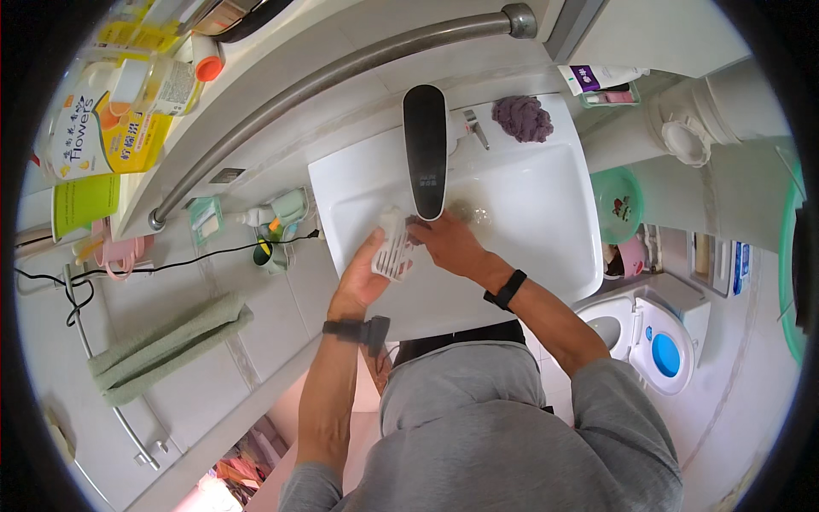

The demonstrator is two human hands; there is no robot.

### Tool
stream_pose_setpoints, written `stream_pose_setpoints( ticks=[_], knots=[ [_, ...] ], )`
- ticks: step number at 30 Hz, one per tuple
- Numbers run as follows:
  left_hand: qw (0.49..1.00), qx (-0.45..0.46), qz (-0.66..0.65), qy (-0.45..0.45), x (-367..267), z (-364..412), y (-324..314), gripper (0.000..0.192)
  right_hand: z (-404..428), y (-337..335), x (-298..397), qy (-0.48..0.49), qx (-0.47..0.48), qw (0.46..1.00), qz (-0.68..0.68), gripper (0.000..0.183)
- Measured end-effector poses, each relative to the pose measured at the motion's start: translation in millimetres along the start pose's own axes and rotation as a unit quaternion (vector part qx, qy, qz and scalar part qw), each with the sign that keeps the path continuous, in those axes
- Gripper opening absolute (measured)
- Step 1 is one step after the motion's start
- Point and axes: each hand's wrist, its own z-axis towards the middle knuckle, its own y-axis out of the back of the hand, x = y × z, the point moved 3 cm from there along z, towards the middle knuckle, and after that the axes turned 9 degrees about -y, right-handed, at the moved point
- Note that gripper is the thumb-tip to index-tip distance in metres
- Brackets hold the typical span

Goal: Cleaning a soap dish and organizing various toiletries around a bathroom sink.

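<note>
Over the white washbasin [544, 211], my left hand [365, 275] holds a white slotted plastic rack [393, 253], tilted up with its slots showing. My right hand [451, 246] pinches a dark purplish cloth or scrubber [419, 232] against the rack's right side. The black top of a faucet [425, 147] reaches out above the basin and hides part of the right fingertips. Murky water [470, 211] lies around the drain area behind my right hand. A crumpled purple cloth [521, 119] rests on the basin's back right corner.
A metal rail [345, 70] curves along the shelf edge above the basin, with bottles [96, 134] on the shelf. A black cord [192, 259] crosses the left wall above a green towel [169, 345]. At right are a green basin [617, 205] and a toilet [640, 333].
</note>
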Motion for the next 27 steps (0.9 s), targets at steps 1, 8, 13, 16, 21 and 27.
stream_pose_setpoints(
  ticks=[1,8,13,16,21,27],
  knots=[
    [1.0,0.003,0.001,0.001,1.3,0.5,-2.7,0.059,-0.5,-4.7,0.1,0.025,0.035,0.998,-0.05,0.034],
    [0.996,-0.008,0.049,-0.068,13.4,-2.3,-5.7,0.063,-6.5,-26.9,1.8,-0.143,0.038,0.989,0.029,0.029],
    [0.987,0.01,0.109,-0.12,4.7,-2.6,-10.5,0.067,-8.7,-23.5,-5.5,-0.194,0.034,0.934,0.299,0.019],
    [0.968,0.009,0.204,-0.147,-10.4,-5.5,-16.4,0.07,-10.5,-6.4,-12.1,-0.286,-0.04,0.832,0.474,0.019],
    [0.948,-0.002,0.303,-0.095,-13.3,-8.6,-17.9,0.075,4.7,4.5,6.7,-0.182,-0.034,0.897,0.401,0.028],
    [0.938,-0.031,0.327,-0.114,4.9,-10.1,-23.3,0.072,13.2,-12.4,-0.9,-0.247,0.047,0.861,0.442,0.026]
  ],
)
